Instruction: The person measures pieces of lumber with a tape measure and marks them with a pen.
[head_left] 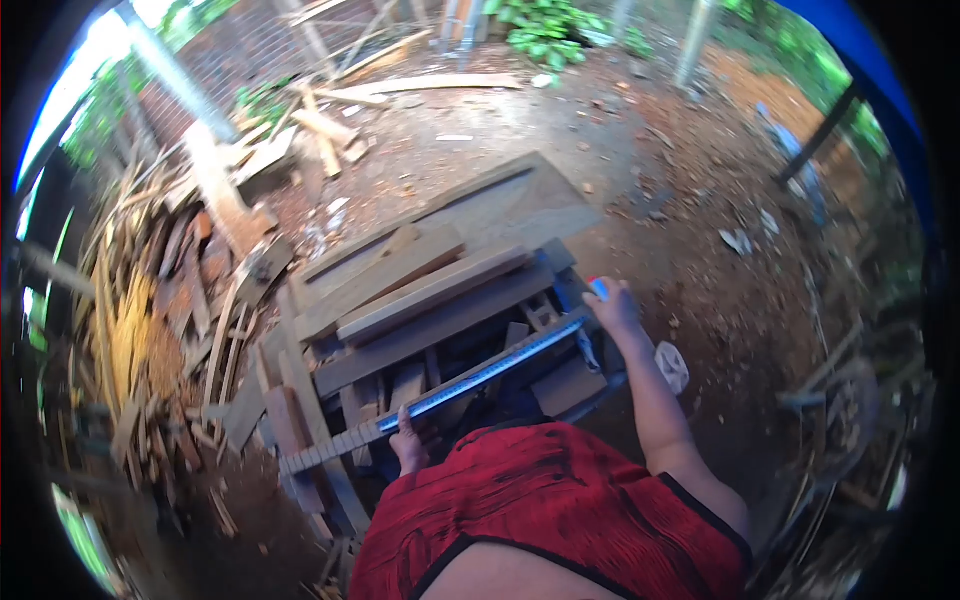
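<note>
Fingers (404,424) of the left hand (408,446) curl closed around the long blue-and-silver metal straightedge (480,378), holding it slantwise along the near side of the stacked brown wooden planks (430,290). The right hand (612,308) steadies its far end, clutching a small blue-and-red marker (598,287) (a pen, perhaps). The rule is laid, but no drawn line shows. Scrap timber (200,260) litters the red-dirt ground (700,200).

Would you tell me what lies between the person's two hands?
In the head view, a long ruler spans from left hand to right hand, above stacked planks.

Shaded daylight, fisheye warp, blurred edges
</note>
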